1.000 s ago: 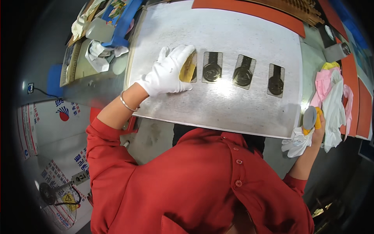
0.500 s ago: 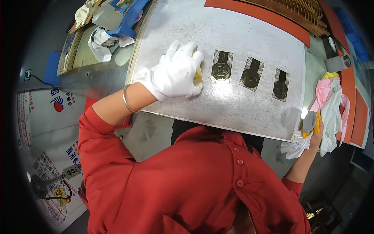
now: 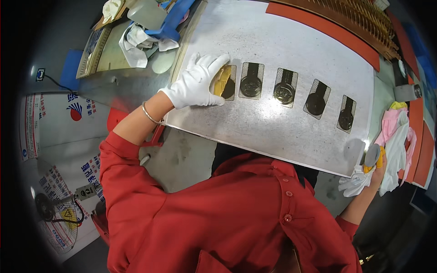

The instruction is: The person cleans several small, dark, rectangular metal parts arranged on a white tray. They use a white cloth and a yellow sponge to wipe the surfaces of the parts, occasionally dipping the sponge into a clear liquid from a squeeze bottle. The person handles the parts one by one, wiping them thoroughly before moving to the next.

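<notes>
Left hand (image 3: 196, 82): white glove, fingers spread and laid flat on the metal plate (image 3: 273, 118); the thumb curls round a yellow cloth (image 3: 221, 79), pressing it down; bare wrist carries a thin bangle (image 3: 149, 113).
Yellow cloth: at the left end of the plate, bunched over the first mesh slot (image 3: 227, 83) and covering most of it; only a dark edge of the slot's contents shows.
Mesh slots: five in a row across the middle of the plate, running right from the cloth; the other four each hold a dark round part (image 3: 251, 84) with a stem; uncovered, none touched.
Right hand (image 3: 369, 166): at the plate's lower right corner, just off its edge; white glove; grip closed about a grey disc (image 3: 372, 155) with a yellow piece behind it; how the fingers sit, cannot tell.
Rags (image 3: 397, 141): pink, white and yellow, heaped just right of the plate, touching the right hand's side.
Metal plate: dull grey, scuffed, tilted across the bench; an orange strip (image 3: 318, 25) along its far edge, a brown comb-like rack (image 3: 359, 20) beyond that.
Left of plate: white cloths (image 3: 136, 43), a blue holder (image 3: 170, 20), a pale container (image 3: 145, 12); well apart from the left hand.
Person: red shirt, forearms reaching in from the near edge of the plate.
</notes>
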Demonstrator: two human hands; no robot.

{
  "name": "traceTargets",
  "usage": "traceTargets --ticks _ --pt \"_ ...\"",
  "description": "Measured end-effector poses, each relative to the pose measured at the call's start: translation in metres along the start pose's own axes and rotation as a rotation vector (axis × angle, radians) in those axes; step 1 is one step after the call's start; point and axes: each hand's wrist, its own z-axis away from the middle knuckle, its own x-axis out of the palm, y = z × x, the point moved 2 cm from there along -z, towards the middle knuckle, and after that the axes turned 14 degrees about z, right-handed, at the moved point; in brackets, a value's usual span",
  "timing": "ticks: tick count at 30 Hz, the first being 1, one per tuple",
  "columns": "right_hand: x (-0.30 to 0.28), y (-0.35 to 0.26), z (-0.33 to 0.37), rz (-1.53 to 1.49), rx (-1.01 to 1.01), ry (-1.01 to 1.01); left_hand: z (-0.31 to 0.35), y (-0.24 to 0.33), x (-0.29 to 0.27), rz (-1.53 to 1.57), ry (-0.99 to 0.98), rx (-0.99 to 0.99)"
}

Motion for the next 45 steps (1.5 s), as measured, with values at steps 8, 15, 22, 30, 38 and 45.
traceTargets --ticks 8,15,22,30,38,45 --pt "-0.001 -0.007 -0.001 0.011 0.026 -0.119 0.001 0.035 -0.006 -0.158 -0.003 0.053" --pt "-0.016 0.006 -0.005 -0.006 0.026 -0.150 0.009 0.022 -0.010 0.029 0.190 0.062" --pt "-0.003 -0.004 -0.003 -0.011 0.013 -0.148 0.036 -0.021 -0.004 0.227 0.183 0.015" --pt "-0.021 0.005 -0.007 0.202 0.010 -0.008 0.022 -0.028 -0.025 0.723 0.012 0.041" --pt "-0.015 0.001 -0.003 0.245 0.019 0.063 0.011 -0.050 -0.012 0.671 -0.091 0.014" --pt "-0.015 0.005 -0.002 0.169 0.053 0.085 0.011 -0.040 -0.019 0.628 -0.105 -0.098"
